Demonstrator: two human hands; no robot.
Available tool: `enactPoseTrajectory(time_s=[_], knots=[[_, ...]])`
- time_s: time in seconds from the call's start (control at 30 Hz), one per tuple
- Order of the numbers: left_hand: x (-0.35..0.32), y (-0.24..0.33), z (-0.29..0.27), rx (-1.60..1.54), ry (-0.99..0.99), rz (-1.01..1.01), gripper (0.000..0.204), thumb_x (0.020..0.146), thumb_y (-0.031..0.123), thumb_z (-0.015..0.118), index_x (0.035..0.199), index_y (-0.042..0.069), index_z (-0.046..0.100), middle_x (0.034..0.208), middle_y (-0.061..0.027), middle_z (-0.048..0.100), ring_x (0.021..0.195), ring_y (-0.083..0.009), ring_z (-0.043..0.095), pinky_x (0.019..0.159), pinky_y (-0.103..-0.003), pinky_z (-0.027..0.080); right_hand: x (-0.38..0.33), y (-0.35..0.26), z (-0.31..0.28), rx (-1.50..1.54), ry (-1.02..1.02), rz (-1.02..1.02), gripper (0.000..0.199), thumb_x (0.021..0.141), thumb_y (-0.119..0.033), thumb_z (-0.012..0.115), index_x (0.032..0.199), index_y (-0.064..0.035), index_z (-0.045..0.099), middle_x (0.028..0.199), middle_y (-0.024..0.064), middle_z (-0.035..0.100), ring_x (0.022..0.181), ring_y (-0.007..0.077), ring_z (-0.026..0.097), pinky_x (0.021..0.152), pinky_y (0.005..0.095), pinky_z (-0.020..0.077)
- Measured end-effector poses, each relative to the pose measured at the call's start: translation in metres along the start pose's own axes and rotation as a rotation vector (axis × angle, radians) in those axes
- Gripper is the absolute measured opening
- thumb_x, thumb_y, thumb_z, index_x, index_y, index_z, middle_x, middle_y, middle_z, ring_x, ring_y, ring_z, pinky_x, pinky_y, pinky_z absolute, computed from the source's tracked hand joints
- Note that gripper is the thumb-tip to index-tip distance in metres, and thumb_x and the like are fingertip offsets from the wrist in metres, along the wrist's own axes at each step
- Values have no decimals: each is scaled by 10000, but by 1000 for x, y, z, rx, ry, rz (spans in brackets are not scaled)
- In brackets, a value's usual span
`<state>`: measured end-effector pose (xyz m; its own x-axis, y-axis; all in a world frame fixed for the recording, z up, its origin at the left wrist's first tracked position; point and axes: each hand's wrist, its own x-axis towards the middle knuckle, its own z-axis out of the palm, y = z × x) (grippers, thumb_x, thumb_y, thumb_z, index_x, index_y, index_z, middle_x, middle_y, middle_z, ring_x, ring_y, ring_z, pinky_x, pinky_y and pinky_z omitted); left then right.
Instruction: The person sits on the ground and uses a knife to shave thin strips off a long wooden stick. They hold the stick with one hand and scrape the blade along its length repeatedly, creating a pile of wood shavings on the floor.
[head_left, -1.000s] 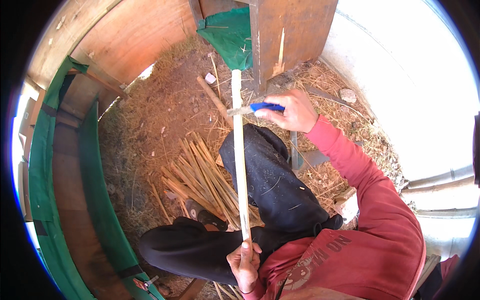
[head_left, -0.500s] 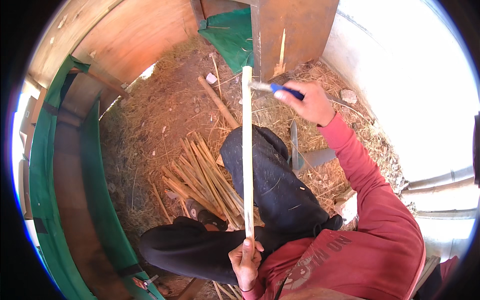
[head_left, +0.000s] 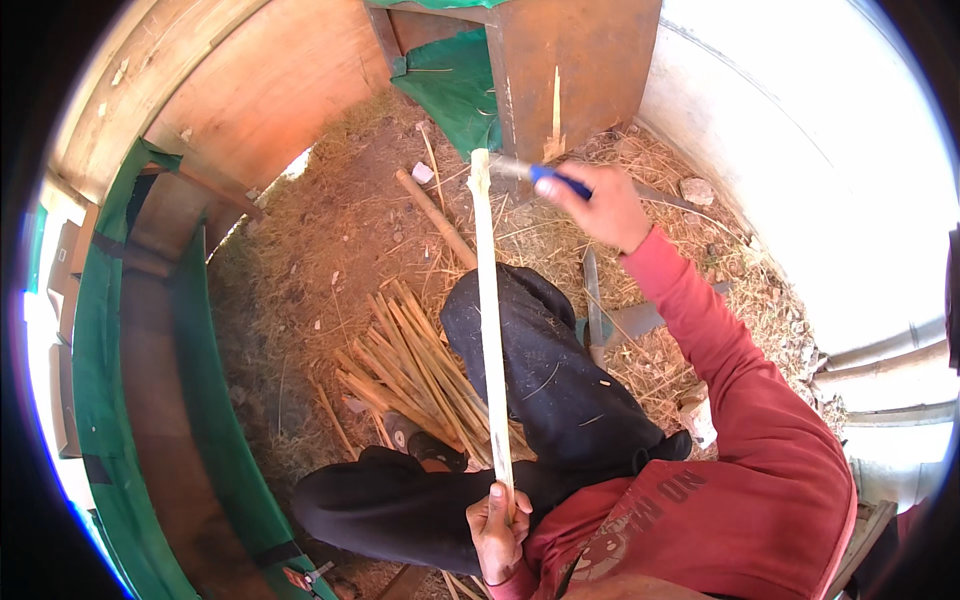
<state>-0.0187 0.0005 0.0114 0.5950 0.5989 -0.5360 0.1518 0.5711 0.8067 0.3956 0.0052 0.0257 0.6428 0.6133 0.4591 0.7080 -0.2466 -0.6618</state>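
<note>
A long pale bamboo strip (head_left: 490,330) stretches from my lap out over my knee, its far end pointing away from me. My left hand (head_left: 497,532) closes around its near end by my waist, thumb lying along the top. In my right hand (head_left: 608,208) is a knife with a blue handle (head_left: 562,183); its blade (head_left: 512,168), smeared by motion, is beside the strip's far end. I cannot tell whether blade and strip touch. A thicker, rough lump shows on the strip just below its far tip.
Several split bamboo strips (head_left: 412,365) lie piled on the straw-strewn ground, with a round pole (head_left: 435,215) beyond my knee. A flat blade (head_left: 593,300) lies right of my leg. Green fabric (head_left: 95,380) edges the left structure; a brown board (head_left: 580,75) and white wall (head_left: 790,180) stand ahead and right.
The strip's far end has come slightly lower and left, and its rough lump now shows. My right hand with the knife has shifted slightly left. My left hand keeps its hold.
</note>
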Motion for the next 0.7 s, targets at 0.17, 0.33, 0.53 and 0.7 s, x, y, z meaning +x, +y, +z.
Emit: enactPoseTrajectory(time_s=[0.17,0.33,0.53,0.7], knots=[[0,-2,3,100,54,113,517,1041,383,526,752,-33,626,482,61,360,408,-14,258,406,-232,147,-14,-17,2,-93,-156,-292,436,878,-562,663,891,-138,763,562,95,615,471,278,603,460,406,458],[2,6,27,141,145,149,503,1030,371,557,711,-15,607,499,61,377,427,-12,275,423,-225,159,9,0,7,-300,123,-322,476,870,-590,654,857,-128,766,578,111,632,509,299,631,491,418,488],[-9,-11,9,201,162,129,506,995,373,606,673,-17,609,478,55,388,413,-21,289,417,-240,159,63,72,-34,-404,439,580,585,880,-651,604,919,-89,760,609,120,647,563,300,661,538,396,514],[4,-12,13,146,57,185,499,1028,367,554,787,-62,640,467,40,389,383,-33,297,382,-232,165,28,38,-36,-170,236,218,522,898,-589,636,954,-86,765,569,95,600,521,219,613,521,367,464]])
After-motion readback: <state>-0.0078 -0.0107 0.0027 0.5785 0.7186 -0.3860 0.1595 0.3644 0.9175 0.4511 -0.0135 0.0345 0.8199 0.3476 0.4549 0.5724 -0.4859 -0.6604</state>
